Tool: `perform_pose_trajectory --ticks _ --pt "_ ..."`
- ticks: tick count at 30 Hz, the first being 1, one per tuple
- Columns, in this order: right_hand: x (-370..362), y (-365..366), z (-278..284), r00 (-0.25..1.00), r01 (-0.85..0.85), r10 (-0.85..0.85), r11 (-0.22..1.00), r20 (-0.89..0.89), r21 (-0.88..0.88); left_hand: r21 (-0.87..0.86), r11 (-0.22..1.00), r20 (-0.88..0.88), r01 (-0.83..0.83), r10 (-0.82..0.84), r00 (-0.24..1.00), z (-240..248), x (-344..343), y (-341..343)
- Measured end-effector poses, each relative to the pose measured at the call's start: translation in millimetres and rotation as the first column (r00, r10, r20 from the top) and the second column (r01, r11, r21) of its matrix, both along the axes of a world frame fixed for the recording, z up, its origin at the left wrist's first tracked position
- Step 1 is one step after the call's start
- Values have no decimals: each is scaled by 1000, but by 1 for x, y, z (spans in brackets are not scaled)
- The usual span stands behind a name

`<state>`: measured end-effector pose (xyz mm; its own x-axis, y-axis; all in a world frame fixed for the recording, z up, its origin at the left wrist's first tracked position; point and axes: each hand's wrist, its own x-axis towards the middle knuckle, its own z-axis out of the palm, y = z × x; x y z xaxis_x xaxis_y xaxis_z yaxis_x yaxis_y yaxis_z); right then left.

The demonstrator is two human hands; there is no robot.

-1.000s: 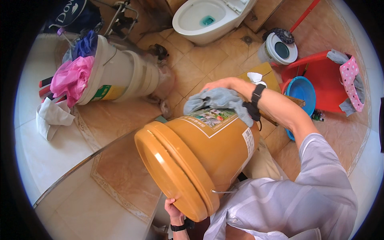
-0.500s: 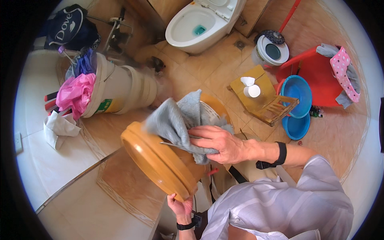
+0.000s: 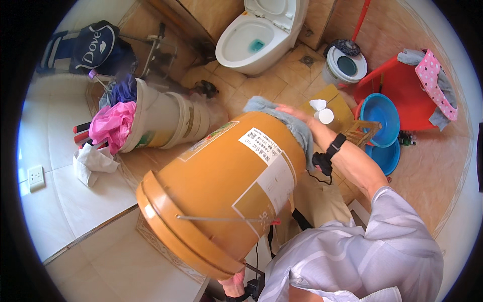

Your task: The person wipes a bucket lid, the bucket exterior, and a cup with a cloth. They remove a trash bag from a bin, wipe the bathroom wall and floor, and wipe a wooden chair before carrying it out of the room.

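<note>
Tan floor tiles (image 3: 269, 86) pave the room. Fingers of the right hand (image 3: 296, 112) lie extended on a grey-blue cloth (image 3: 299, 133) over the narrow end of the tilted orange bucket (image 3: 216, 176); whether they grip it, I cannot tell. Under the bucket's wide rim, the left hand (image 3: 234, 285) touches, fingers mostly hidden. Beyond stands a toilet (image 3: 239, 40).

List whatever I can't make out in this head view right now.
All in the head view:
- Left grip: fingertips, hidden by the orange bucket.
- Bucket's rimmed end: its face points away from the camera.
- Red mop handle: upper end, cut off by top edge.
</note>
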<state>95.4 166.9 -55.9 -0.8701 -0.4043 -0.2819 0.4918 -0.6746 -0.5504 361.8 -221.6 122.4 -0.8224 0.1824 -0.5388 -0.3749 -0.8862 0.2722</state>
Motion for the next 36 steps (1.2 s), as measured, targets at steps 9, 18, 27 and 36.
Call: perform_pose_trajectory --ticks 9,18,27,36 --pt "94 -26 19 993 -48 -1 908 116 417 32 993 192 -113 104 976 22 -5 22" --pt "137 -20 -29 904 30 -46 999 425 44 5 991 136 -133 131 982 -6 -25 32" --pt "68 -34 78 908 419 -374 819 -190 393 49 984 198 -169 156 968 -7 -34 56" --pt "133 -115 112 777 613 -78 313 -624 725 -93 981 132 -169 181 975 12 -64 86"
